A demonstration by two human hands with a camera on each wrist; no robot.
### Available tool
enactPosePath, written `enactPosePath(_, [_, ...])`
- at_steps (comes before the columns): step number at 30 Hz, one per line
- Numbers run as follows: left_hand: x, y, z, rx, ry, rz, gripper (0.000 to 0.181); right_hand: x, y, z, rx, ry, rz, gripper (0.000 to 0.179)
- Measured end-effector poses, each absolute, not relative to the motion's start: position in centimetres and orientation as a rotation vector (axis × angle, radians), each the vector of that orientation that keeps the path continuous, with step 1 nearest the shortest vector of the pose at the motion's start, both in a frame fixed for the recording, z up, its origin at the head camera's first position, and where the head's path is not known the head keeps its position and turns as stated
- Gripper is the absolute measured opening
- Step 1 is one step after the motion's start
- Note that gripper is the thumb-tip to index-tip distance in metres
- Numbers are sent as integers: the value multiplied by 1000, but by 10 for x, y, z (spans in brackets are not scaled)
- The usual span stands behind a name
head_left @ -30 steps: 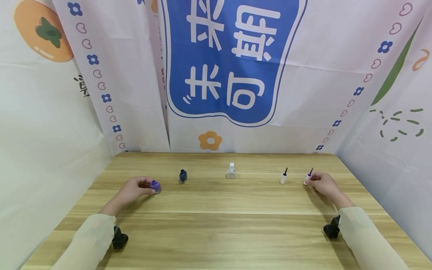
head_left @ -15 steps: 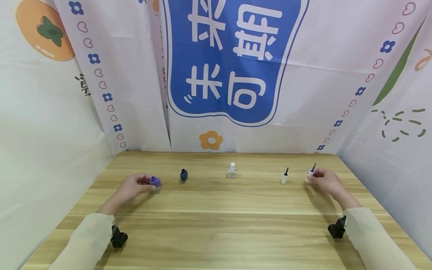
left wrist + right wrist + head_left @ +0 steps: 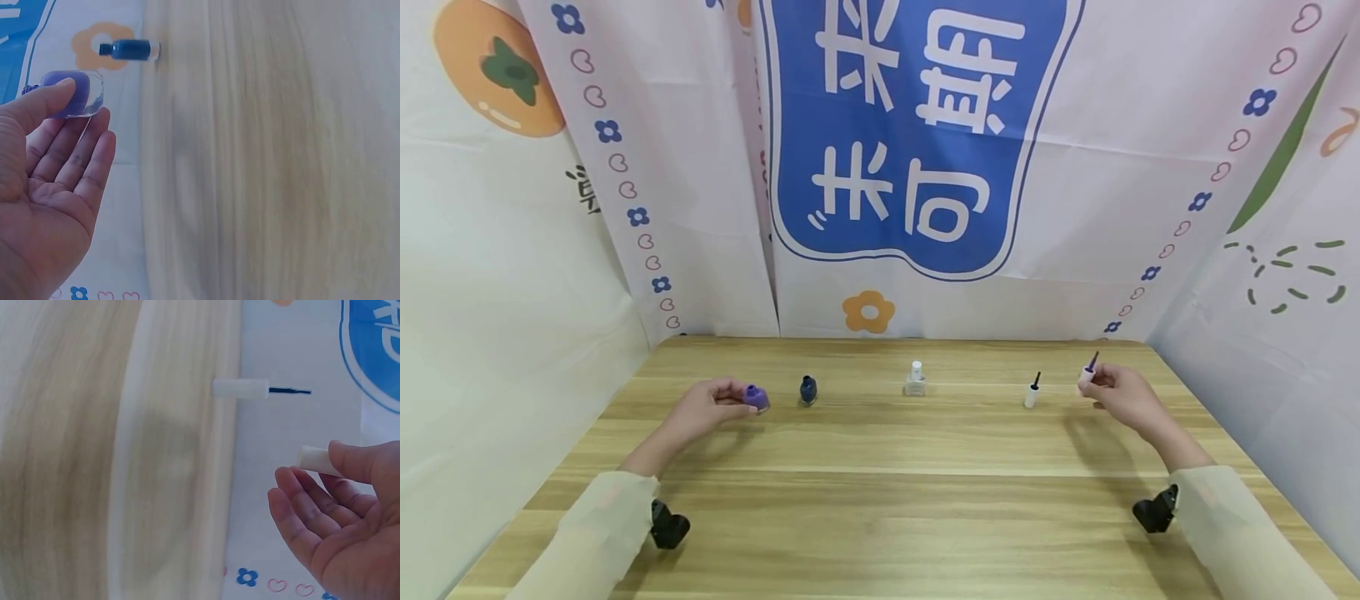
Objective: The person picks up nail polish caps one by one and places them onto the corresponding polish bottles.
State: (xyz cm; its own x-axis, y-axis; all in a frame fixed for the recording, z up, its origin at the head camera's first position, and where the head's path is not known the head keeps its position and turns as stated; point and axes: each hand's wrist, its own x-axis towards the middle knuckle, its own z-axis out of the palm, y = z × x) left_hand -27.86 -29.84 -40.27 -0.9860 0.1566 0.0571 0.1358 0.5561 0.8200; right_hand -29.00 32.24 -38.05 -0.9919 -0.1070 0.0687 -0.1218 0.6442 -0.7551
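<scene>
Between thumb and fingers my left hand (image 3: 703, 410) pinches an uncapped nail polish bottle (image 3: 756, 397) with purple polish, lifted off the table. The left wrist view shows the purple bottle (image 3: 74, 94) with clear glass at its base. My right hand (image 3: 1126, 396) pinches a white nail polish cap (image 3: 1086, 377), its purple brush pointing up, also in the air. In the right wrist view the thumb covers part of the white cap (image 3: 315, 459) and the brush is hidden. An uncapped dark blue polish bottle (image 3: 808, 390) stands just right of the purple one.
A closed clear polish bottle (image 3: 915, 380) with a white cap stands mid-table (image 3: 880, 517). Left of my right hand, another white cap (image 3: 1031, 396) stands with its dark brush upward. A printed cloth (image 3: 715, 250) hangs behind the table.
Both hands have risen from the table, the left with the purple bottle, the right with the white cap. The left hand has also shifted slightly right. The other bottles and cap stay put.
</scene>
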Motion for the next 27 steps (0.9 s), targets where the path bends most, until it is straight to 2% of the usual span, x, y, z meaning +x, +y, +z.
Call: enactPosePath(27, [-268, -228, -391, 467, 2498, 1690, 35, -267, 264, -347, 414, -2666, 1414, 27])
